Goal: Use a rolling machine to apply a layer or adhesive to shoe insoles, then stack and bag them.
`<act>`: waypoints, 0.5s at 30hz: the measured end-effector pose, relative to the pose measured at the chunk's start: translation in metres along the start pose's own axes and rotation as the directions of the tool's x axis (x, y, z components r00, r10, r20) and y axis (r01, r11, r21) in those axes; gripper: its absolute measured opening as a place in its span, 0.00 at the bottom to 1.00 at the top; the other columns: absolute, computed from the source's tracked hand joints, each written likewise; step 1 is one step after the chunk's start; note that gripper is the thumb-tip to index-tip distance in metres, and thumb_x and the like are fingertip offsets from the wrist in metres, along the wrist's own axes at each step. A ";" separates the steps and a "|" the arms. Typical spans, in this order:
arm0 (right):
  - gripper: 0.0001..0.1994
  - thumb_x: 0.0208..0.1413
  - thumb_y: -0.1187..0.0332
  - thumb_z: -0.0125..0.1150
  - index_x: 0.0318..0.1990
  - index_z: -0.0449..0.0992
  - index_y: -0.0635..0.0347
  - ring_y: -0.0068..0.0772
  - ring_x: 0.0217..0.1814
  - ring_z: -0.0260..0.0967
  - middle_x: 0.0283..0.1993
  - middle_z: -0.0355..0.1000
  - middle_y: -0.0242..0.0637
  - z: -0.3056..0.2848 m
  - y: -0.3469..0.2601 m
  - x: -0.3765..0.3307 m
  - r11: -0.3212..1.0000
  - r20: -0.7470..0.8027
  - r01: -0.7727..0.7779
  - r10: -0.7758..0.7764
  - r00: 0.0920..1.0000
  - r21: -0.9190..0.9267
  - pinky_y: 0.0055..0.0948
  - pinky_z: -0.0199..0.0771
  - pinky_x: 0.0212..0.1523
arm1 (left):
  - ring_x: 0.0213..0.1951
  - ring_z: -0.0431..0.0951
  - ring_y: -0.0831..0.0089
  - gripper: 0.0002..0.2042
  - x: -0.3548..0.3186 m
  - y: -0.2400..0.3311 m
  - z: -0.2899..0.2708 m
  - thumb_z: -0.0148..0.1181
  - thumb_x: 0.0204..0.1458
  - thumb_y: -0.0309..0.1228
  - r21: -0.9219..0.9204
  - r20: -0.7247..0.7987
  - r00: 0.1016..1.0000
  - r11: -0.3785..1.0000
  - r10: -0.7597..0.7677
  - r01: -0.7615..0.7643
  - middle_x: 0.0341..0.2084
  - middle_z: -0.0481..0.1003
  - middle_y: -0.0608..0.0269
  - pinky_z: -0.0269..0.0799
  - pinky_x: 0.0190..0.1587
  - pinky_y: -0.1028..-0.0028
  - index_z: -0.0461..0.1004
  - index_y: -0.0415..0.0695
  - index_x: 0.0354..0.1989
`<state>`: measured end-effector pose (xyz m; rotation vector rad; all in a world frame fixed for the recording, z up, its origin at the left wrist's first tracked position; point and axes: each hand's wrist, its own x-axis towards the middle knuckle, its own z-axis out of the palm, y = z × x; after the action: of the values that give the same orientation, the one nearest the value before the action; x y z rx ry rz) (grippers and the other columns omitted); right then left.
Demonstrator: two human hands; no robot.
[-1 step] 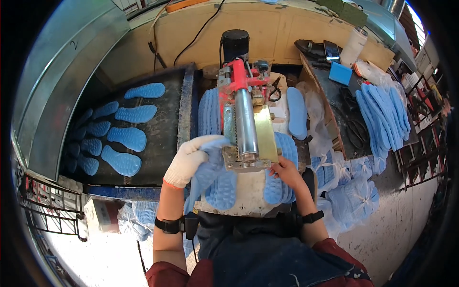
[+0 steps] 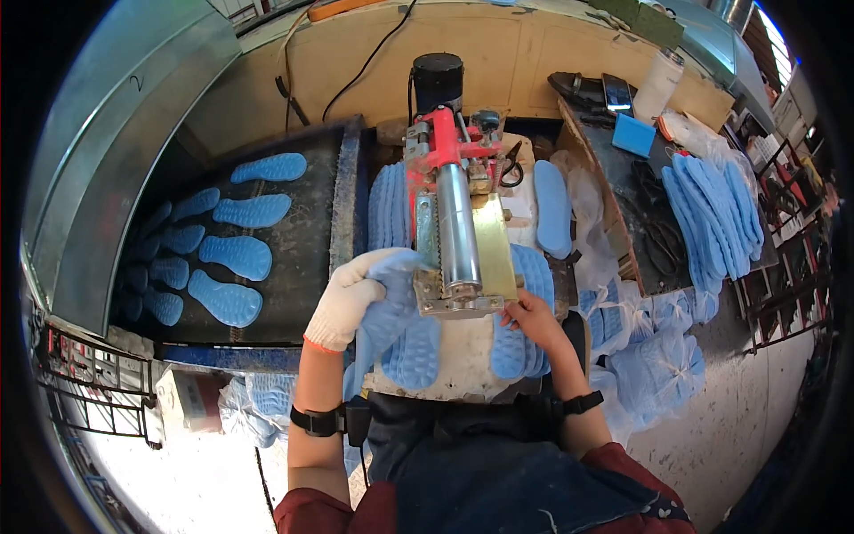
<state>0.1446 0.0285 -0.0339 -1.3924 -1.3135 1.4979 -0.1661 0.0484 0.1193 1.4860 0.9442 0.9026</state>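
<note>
My left hand [image 2: 350, 298], in a white knitted glove, is closed round a bent blue insole [image 2: 390, 307]. The insole's upper end reaches the left front of a small machine with a red frame and a steel roller [image 2: 458, 231]. My right hand [image 2: 532, 319] is bare. Its thumb and fingers come together at the front right corner of the machine's metal plate, and what is between them is hidden. Below that hand lies a pile of blue insoles [image 2: 511, 350]. Another pile of textured insoles [image 2: 412, 351] lies beside the held one.
Several insoles lie spread on a dark conveyor belt [image 2: 302, 222] at the left. More stand in a row [image 2: 389, 209] behind my left hand. On the right table are a stack of insoles [image 2: 712, 214], a blue box [image 2: 633, 136], a phone [image 2: 616, 93] and a white bottle [image 2: 658, 86]. Scissors [image 2: 511, 166] rest behind the machine.
The held insole and my left hand have shifted very slightly. My right hand stays at the corner of the plate.
</note>
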 end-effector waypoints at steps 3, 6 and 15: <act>0.12 0.62 0.68 0.50 0.49 0.69 0.66 0.22 0.31 0.72 0.35 0.72 0.34 0.000 -0.005 -0.001 1.000 -0.001 -0.023 0.023 1.000 -0.012 0.22 0.71 0.30 | 0.46 0.74 0.70 0.27 -0.010 -0.004 0.008 0.41 0.36 0.15 -0.401 -0.141 0.973 0.909 -0.182 0.112 0.44 0.75 0.56 0.68 0.52 0.74 0.70 0.34 0.52; 0.12 0.62 0.68 0.50 0.49 0.70 0.64 0.22 0.33 0.72 0.35 0.73 0.33 0.002 -0.005 -0.003 1.000 -0.007 -0.015 0.015 1.000 -0.017 0.22 0.71 0.31 | 0.46 0.74 0.70 0.29 -0.018 0.000 0.008 0.41 0.38 0.16 -0.460 -0.254 0.949 0.886 -0.188 0.052 0.46 0.73 0.56 0.68 0.52 0.74 0.66 0.34 0.55; 0.13 0.60 0.66 0.55 0.49 0.72 0.63 0.24 0.42 0.72 0.39 0.75 0.35 0.018 -0.062 -0.040 0.978 0.359 0.175 -0.124 0.925 -0.113 0.25 0.71 0.42 | 0.51 0.73 0.64 0.30 -0.040 0.014 0.024 0.41 0.41 0.17 -0.075 -0.514 0.856 0.991 0.060 -0.114 0.50 0.71 0.52 0.68 0.54 0.68 0.59 0.36 0.60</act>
<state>0.1258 0.0020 0.0350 -1.1102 -1.7370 1.6231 -0.1589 0.0009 0.1294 1.2246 1.1957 1.4371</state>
